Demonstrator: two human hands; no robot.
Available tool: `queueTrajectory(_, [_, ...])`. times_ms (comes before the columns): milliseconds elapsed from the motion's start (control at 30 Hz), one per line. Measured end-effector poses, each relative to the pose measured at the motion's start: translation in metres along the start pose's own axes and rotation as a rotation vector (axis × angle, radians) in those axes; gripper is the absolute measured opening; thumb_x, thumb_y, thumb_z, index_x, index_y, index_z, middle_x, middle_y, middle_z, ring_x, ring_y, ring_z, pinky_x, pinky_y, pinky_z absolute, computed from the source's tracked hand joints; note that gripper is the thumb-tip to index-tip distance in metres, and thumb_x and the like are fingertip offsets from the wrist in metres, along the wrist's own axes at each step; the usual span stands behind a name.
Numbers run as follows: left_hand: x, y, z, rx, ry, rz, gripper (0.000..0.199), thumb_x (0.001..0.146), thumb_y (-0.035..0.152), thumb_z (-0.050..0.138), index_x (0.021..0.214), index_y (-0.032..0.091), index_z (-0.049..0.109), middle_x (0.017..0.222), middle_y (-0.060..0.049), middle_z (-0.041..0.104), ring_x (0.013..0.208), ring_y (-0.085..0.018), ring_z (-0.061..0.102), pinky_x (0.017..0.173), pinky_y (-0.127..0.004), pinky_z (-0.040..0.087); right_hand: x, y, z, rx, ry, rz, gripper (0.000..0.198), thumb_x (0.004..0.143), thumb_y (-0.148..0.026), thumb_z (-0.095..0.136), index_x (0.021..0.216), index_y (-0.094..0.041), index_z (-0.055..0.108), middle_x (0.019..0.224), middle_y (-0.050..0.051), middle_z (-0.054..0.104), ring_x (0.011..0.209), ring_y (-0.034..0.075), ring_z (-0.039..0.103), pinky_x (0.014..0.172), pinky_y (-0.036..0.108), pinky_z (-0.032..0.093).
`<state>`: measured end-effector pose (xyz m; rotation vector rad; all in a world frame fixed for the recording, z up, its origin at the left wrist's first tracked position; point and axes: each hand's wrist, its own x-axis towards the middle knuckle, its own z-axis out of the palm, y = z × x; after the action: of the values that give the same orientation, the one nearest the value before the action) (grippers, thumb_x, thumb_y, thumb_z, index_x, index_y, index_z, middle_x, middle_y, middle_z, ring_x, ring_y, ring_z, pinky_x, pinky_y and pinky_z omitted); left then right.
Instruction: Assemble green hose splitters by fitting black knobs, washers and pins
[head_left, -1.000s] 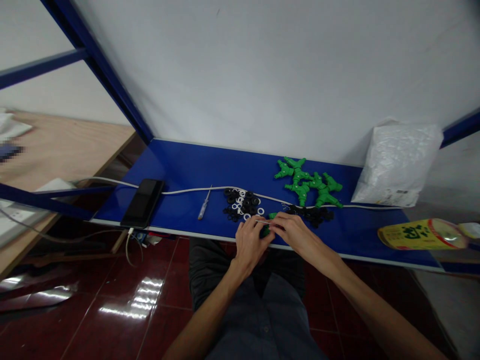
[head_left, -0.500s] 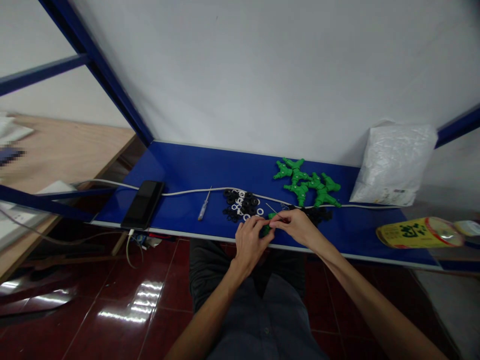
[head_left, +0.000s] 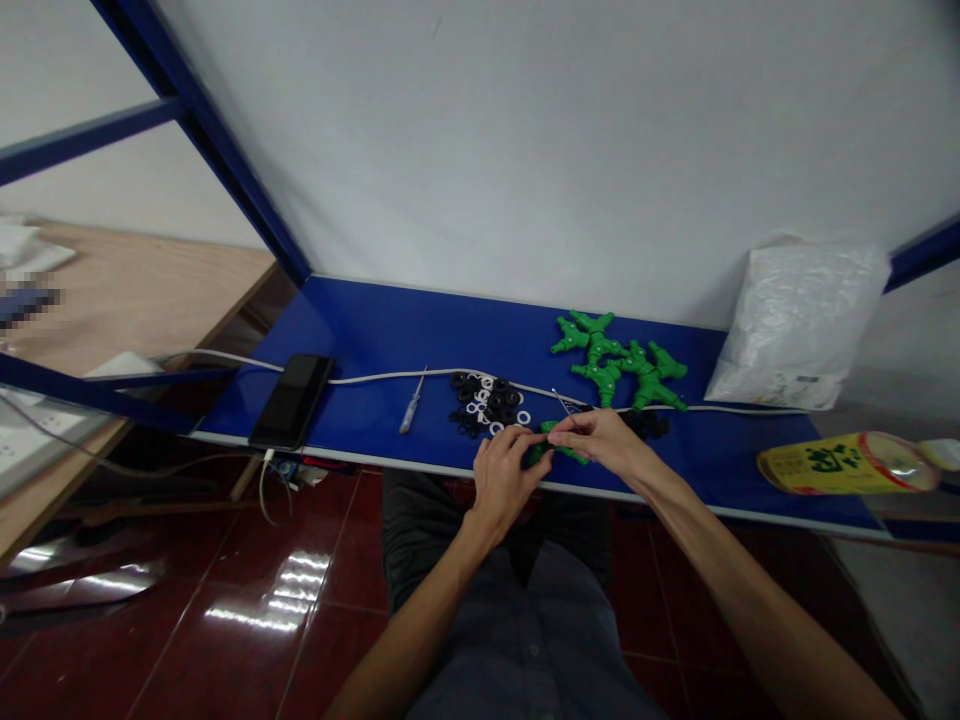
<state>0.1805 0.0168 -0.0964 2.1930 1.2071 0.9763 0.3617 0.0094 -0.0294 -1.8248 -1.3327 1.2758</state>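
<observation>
Several left fingers (head_left: pixel 529 438) bent, pinching green fitting (head_left: pixel 571 456) — right fingers (head_left: pixel 579 439) bunched, gripping slim shaft (head_left: pixel 560 402)

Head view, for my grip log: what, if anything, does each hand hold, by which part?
Left hand: green branched fitting, part hidden. Right hand: thin metal rod, by its lower part.

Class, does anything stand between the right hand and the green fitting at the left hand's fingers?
Nothing visible does: the right hand is at the green fitting, held by the left hand. The right hand's thin metal tool points away, toward the wall.
</observation>
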Motion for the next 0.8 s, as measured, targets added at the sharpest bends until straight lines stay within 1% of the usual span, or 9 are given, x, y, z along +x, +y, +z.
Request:
queueTrajectory(133, [0.000,0.000,-0.001,-0.007,0.002,-0.007,0.017,0.088,0.033,0.076,0.104,0.029,0.074,0.105,0.000,0.075,0.097,-0.018,0.070,0.080,-0.031,0.044,0.000,-0.001,0.001,-0.017,0.010,-0.008,0.047,0.068,-0.057,0.075,0.078,-0.012,0.078,0.052,-0.001,0.054,0.049,0.011,0.040,0.050,0.028,0.031])
queueTrajectory(333, [-0.001,0.000,0.001,-0.004,0.007,-0.018,0.016,0.088,0.033,0.076,0.103,0.030,0.074,0.106,0.001,0.075,0.099,-0.018,0.070,0.081,-0.032,0.044,0.001,0.005,0.006,-0.097,0.064,-0.059,0.031,0.070,-0.046,0.074,0.076,-0.017,0.080,0.062,0.002,0.067,0.060,0.015,0.050,0.061,0.031,0.037])
queueTrajectory(467, [-0.001,0.000,0.002,-0.008,0.011,-0.028,0.015,0.088,0.032,0.076,0.102,0.030,0.074,0.106,0.002,0.076,0.099,-0.018,0.070,0.082,-0.033,0.044,0.003,0.008,0.006,-0.131,0.079,-0.095,0.022,0.070,-0.041,0.075,0.073,-0.019,0.077,0.064,0.001,0.068,0.064,0.017,0.053,0.064,0.032,0.039])
queueTrajectory(633, [-0.001,0.000,0.001,-0.013,0.000,-0.020,0.017,0.088,0.032,0.076,0.105,0.030,0.074,0.107,0.002,0.076,0.100,-0.018,0.070,0.082,-0.033,0.044,0.008,0.010,0.004,-0.090,0.034,-0.126,0.024,0.067,-0.041,0.077,0.077,-0.020,0.071,0.073,0.001,0.069,0.071,0.019,0.061,0.069,0.032,0.045])
queueTrajectory(800, [0.000,0.000,0.000,-0.014,0.002,-0.020,0.016,0.089,0.034,0.075,0.104,0.030,0.074,0.105,0.002,0.076,0.098,-0.017,0.070,0.080,-0.032,0.044,0.013,0.010,0.002,-0.089,-0.003,-0.109,0.026,0.067,-0.042,0.077,0.076,-0.019,0.068,0.071,0.000,0.066,0.069,0.018,0.059,0.069,0.032,0.046])
